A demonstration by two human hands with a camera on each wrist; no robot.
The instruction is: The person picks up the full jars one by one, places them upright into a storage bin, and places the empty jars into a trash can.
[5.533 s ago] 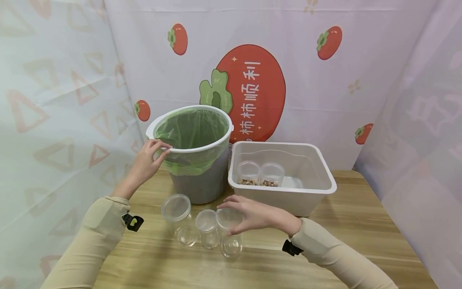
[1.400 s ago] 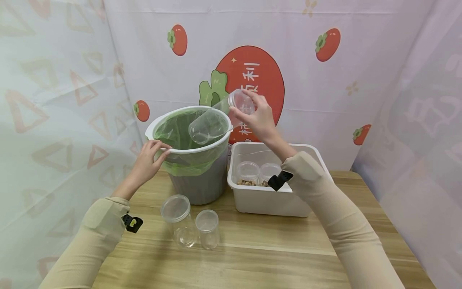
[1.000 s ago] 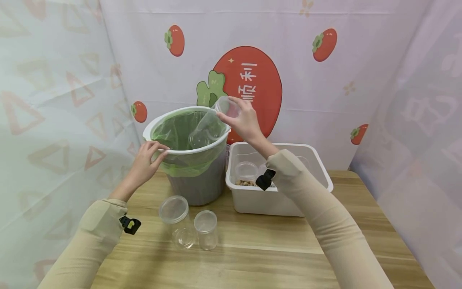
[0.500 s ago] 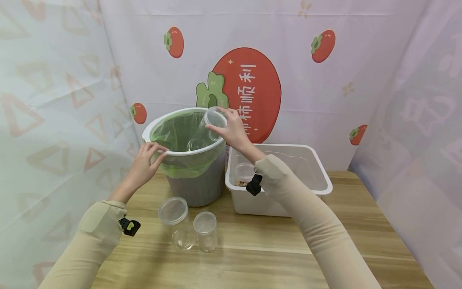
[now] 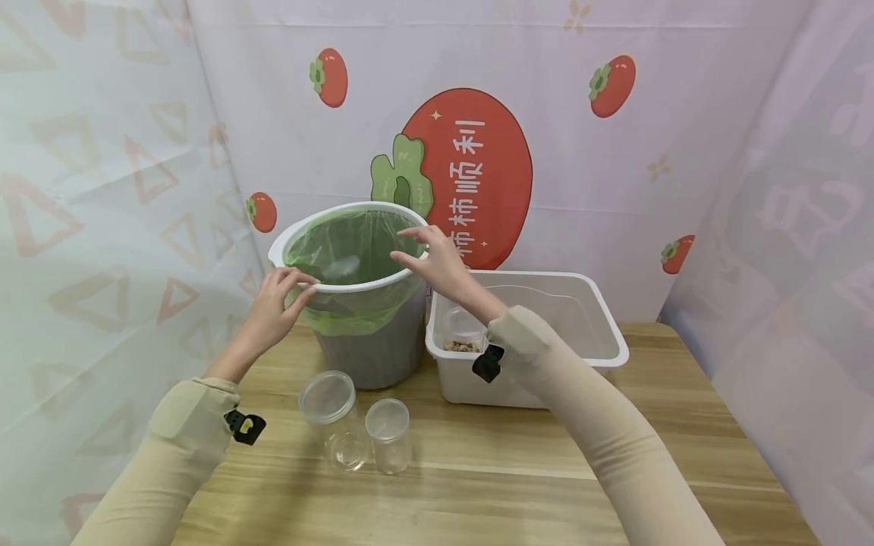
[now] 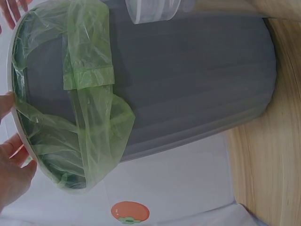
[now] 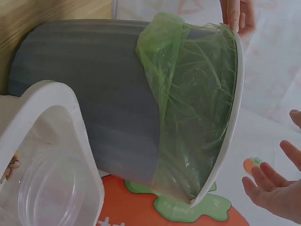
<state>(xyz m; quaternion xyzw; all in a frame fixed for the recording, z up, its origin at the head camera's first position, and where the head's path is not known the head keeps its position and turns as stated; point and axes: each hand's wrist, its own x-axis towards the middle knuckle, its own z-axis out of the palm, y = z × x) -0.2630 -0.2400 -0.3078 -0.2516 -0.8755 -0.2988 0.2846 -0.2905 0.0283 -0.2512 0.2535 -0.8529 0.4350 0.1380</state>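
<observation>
A grey bin [image 5: 362,356] with a white rim and a green liner [image 5: 355,318] stands at the back left. My left hand [image 5: 269,315] grips the rim at the bin's near left, fingers over it and thumb outside. Above the bin's right side my right hand [image 5: 440,265] hovers, its fingers apart and nothing between them. Inside the bin a pale, blurred shape [image 5: 341,267] shows through the liner's opening. The right wrist view shows the right hand [image 7: 277,183] spread beside the rim.
A white tub [image 5: 546,364] right of the bin holds a lidded clear jar [image 5: 463,330] with brown pieces; my right sleeve hides part of the tub. A larger clear jar [image 5: 328,398] and a smaller one [image 5: 389,432] stand on the wooden table [image 5: 492,485].
My right hand lifted a clear jar from the table, carried it up over the bin and let it go inside. The left hand has stayed on the rim.
</observation>
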